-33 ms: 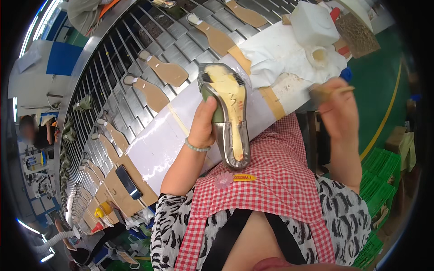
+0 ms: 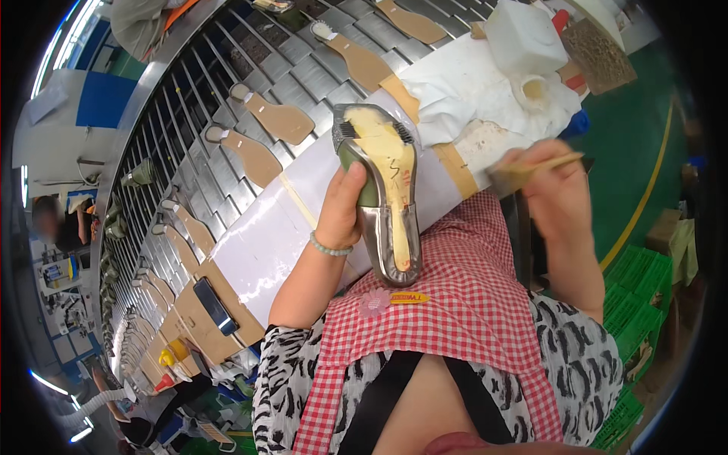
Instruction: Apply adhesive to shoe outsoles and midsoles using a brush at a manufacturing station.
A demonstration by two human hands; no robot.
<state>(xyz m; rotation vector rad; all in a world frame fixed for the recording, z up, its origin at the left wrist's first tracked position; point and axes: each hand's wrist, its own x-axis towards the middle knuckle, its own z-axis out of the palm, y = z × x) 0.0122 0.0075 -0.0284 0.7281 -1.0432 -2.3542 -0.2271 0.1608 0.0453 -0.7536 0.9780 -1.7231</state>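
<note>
My left hand (image 2: 340, 206) grips an unsoled shoe upper (image 2: 393, 208) by its side, thumb along the olive-green edge. The shoe is bottom-up, showing a pale yellow underside with pen marks, shiny silver edging and a dark, pleated toe end. To the right, my right hand (image 2: 557, 186) is closed around a brush (image 2: 535, 165) with a wooden handle. Its bristle end is smeared by motion and points toward the shoe, some way apart from it.
A white-covered board (image 2: 262, 227) crosses the work surface, with a phone (image 2: 215, 305) at its left. Tan soles (image 2: 280, 114) lie on a slatted metal conveyor (image 2: 197, 98). At the upper right are a white jug (image 2: 523, 38) and a small glue-stained pot (image 2: 534, 89). Green crates (image 2: 633, 303) stand right.
My right hand has moved left and slightly down with the brush, bringing it closer to the shoe. My left hand and the shoe stay almost where they were.
</note>
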